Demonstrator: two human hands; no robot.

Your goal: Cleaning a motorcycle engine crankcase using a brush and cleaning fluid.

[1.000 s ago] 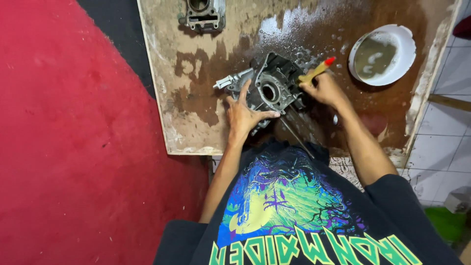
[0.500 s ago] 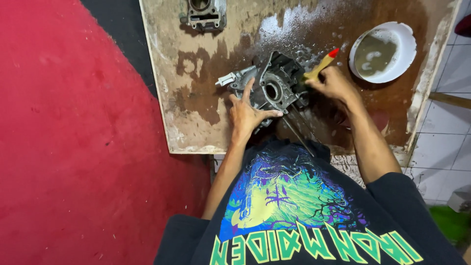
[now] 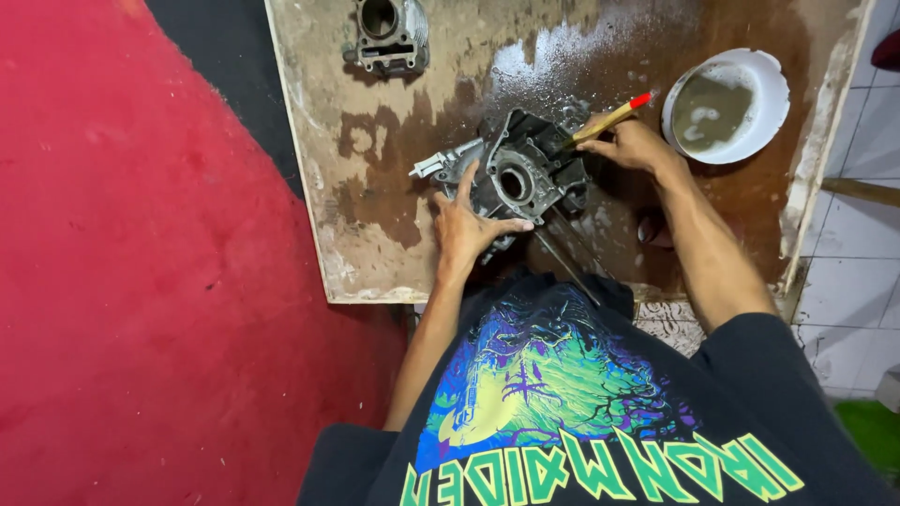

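Observation:
A dirty grey engine case (image 3: 525,169) with a round bore stands tilted on a wet wooden board (image 3: 375,244). My left hand (image 3: 469,223) grips its near side, fingers spread against the metal. My right hand (image 3: 634,145) holds a wooden-handled brush (image 3: 607,120) with a red end, the bristle end resting on the case's right edge. A thin metal rod (image 3: 562,260) sticks out from under the case toward me.
A white bowl (image 3: 767,84) of murky liquid sits at the board's right. A grey engine cylinder (image 3: 389,33) lies at the far edge. Red floor (image 3: 141,281) spreads to the left, white tiles (image 3: 858,309) to the right. A dark printed shirt (image 3: 562,403) fills the foreground.
My right hand has shifted a little up and right with the brush. My left hand keeps its grip on the case.

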